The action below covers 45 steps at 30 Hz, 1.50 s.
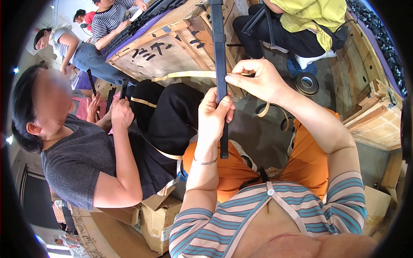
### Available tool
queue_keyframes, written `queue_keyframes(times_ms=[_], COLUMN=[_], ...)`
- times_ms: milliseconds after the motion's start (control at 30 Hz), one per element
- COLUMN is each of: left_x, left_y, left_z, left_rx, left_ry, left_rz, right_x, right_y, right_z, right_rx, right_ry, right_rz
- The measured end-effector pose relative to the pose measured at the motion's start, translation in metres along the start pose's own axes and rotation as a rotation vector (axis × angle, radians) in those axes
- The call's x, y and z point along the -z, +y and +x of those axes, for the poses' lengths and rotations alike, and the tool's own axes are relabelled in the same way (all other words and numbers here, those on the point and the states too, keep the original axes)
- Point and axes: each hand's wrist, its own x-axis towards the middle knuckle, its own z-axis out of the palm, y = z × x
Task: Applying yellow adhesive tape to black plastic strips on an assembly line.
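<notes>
A long, narrow black bar [220,51] stands nearly upright in front of me, running out past the top of the view. My left hand [215,109] is wrapped round its lower part, fingers closed. Just above, my right hand [260,79] is closed in a pinch at the bar's right edge, thumb and forefinger on a cream-coloured tape; the tape's end is hidden by the fingers. One stretch of cream tape [185,75] runs to the left of the bar. A curled length of tape [261,112], black on one face, hangs below my right hand.
A dark roll of tape [306,84] lies on the floor ahead to the right. Close on my left sits a person in a grey shirt [81,159], handling black pieces. Wooden crates [159,56] stand ahead and right; a cardboard box [159,223] is at lower left.
</notes>
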Motion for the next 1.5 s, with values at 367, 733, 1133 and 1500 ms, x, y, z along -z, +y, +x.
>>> queue_keyframes(times_ms=[367,733,1133,1500], left_x=[-0.001,-0.003,-0.017,-0.011], left_y=[-0.003,0.006,-0.008,0.013], left_z=[0.000,0.003,-0.003,-0.009], left_rx=[-0.035,0.056,-0.272,-0.112], left_ry=[0.042,-0.034,0.233,0.004], left_rz=[0.180,0.027,0.385,0.165], right_x=[0.003,0.006,0.013,0.036], right_y=[0.007,0.001,-0.008,-0.033], right_z=[0.007,0.011,0.008,-0.004], right_rx=[-0.151,-0.128,0.011,-0.016], right_ry=[-0.037,-0.072,-0.027,-0.249], right_rz=[-0.113,0.284,0.042,-0.042])
